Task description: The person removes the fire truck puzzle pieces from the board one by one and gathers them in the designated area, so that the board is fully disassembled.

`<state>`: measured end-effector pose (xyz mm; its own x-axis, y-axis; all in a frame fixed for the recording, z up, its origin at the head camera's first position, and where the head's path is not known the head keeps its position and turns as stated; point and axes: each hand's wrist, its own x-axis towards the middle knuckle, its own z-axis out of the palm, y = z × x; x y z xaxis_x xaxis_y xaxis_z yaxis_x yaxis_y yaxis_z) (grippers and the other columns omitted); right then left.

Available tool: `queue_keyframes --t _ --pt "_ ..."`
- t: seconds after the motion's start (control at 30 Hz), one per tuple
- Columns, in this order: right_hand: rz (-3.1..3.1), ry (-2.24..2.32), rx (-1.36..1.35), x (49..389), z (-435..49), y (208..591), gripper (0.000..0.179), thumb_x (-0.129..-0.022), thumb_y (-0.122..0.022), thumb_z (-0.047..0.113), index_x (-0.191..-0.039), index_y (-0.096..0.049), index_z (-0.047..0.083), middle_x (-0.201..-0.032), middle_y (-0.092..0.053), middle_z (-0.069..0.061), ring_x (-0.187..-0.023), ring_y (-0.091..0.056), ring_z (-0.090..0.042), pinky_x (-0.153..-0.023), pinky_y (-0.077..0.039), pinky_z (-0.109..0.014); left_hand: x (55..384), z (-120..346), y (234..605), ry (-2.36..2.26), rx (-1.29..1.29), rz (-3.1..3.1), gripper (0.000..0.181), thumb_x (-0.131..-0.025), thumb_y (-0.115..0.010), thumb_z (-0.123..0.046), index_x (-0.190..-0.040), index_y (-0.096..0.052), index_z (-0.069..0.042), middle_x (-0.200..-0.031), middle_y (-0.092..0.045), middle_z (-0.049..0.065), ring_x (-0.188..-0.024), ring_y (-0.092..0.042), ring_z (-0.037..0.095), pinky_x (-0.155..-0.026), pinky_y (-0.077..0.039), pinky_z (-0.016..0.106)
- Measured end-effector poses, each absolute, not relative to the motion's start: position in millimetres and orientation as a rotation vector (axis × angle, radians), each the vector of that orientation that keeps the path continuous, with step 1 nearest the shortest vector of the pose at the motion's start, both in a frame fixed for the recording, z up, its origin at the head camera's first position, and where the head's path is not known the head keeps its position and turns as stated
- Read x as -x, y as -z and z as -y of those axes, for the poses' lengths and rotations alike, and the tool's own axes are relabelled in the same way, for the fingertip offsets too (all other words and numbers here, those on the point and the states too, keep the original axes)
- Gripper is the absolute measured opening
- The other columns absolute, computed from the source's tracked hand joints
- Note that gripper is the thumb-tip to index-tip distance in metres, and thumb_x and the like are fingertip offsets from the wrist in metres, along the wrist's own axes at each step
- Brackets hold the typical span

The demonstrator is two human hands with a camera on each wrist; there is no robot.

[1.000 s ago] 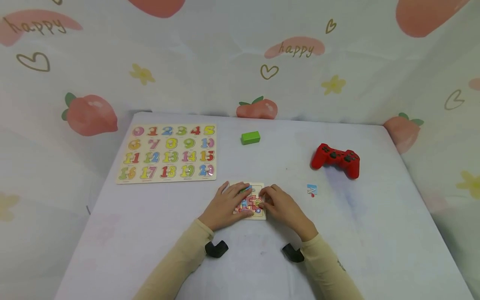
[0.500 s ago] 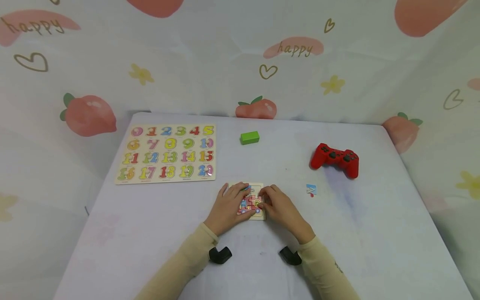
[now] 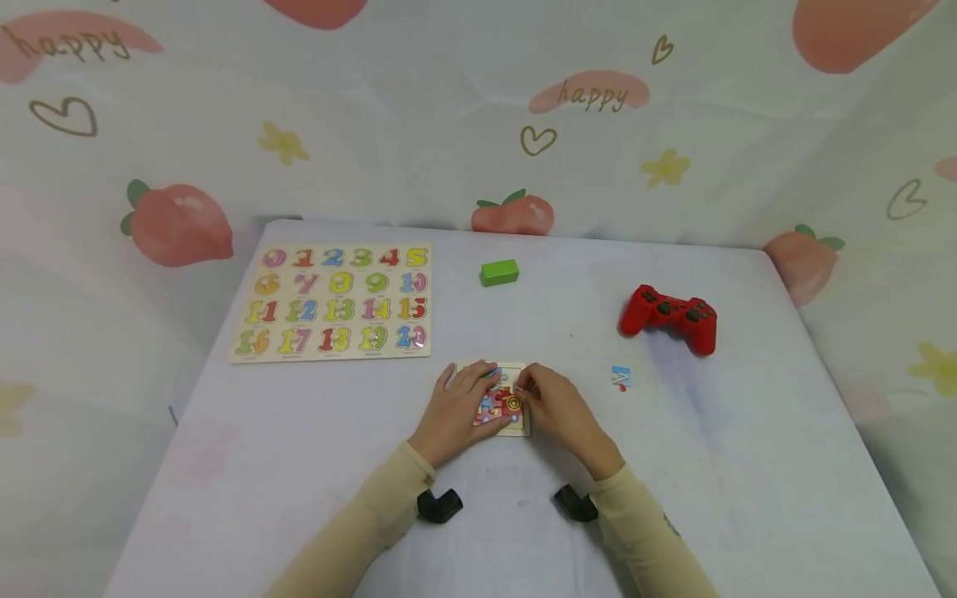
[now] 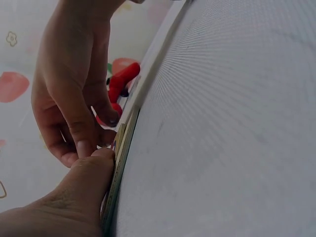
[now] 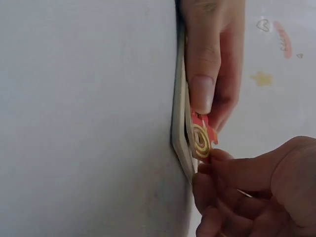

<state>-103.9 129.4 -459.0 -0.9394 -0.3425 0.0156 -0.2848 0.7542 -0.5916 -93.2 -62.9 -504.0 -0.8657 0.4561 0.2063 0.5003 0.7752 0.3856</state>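
A small wooden jigsaw board lies on the white table between the two hands. The left hand rests across its left part, fingers spread, hiding some pieces. Its thumb presses down at a red puzzle piece with a yellow spiral. From the other side the right hand pinches that piece's edge between thumb and fingertips. In the right wrist view the piece stands tilted, its near edge raised off the board. The left wrist view shows both thumbs close together over the board's edge.
A loose blue-and-white puzzle piece lies right of the board. Farther back are a red game controller, a green block and a number puzzle board. A printed cloth hangs behind the table.
The left hand has shifted slightly right over the board. The right hand's fingertips have moved up a little along the board's right side, and the red piece now shows tilted up.
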Motion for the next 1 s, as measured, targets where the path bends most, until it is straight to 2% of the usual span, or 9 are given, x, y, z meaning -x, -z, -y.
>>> queue_keyframes --t 0.23,0.47,0.7,1.0 --pt "-2.826 1.031 0.474 108.5 -130.4 459.0 0.006 -0.089 -0.066 0.008 -0.090 -0.060 0.009 -0.082 -0.065 -0.001 -0.070 -0.052 -0.012 -0.065 -0.048 -0.028 94.4 63.7 505.6 0.638 0.772 2.883 0.069 -0.086 -0.060 -0.059 -0.136 -0.052 -0.013 -0.145 -0.043 0.001 -0.137 -0.035 0.019 -0.114 -0.021 0.051" --pt "-2.817 1.078 0.436 108.7 -130.8 462.7 0.007 -0.088 -0.067 0.006 -0.089 -0.060 0.007 -0.087 -0.067 -0.004 -0.078 -0.057 -0.013 -0.073 -0.052 -0.033 94.2 63.6 506.0 0.657 0.774 2.885 0.068 -0.087 -0.060 -0.057 -0.137 -0.051 -0.013 -0.146 -0.043 0.001 -0.137 -0.035 0.019 -0.114 -0.020 0.052" --pt "-2.705 1.167 0.269 109.8 -131.4 461.7 0.004 -0.090 -0.065 0.009 -0.089 -0.062 0.008 -0.079 -0.062 -0.002 -0.068 -0.050 -0.013 -0.059 -0.044 -0.025 94.1 62.7 505.5 0.649 0.752 2.912 0.068 -0.087 -0.059 -0.058 -0.137 -0.051 -0.014 -0.146 -0.042 0.000 -0.138 -0.033 0.018 -0.115 -0.018 0.050" --pt "-2.602 1.209 0.167 115.6 -133.1 456.9 0.004 -0.090 -0.065 0.011 -0.089 -0.063 0.007 -0.081 -0.062 -0.003 -0.067 -0.051 -0.014 -0.058 -0.043 -0.025 93.3 61.9 504.2 0.649 0.747 2.937 0.068 -0.087 -0.059 -0.058 -0.138 -0.050 -0.015 -0.147 -0.040 -0.001 -0.139 -0.033 0.017 -0.116 -0.017 0.049"
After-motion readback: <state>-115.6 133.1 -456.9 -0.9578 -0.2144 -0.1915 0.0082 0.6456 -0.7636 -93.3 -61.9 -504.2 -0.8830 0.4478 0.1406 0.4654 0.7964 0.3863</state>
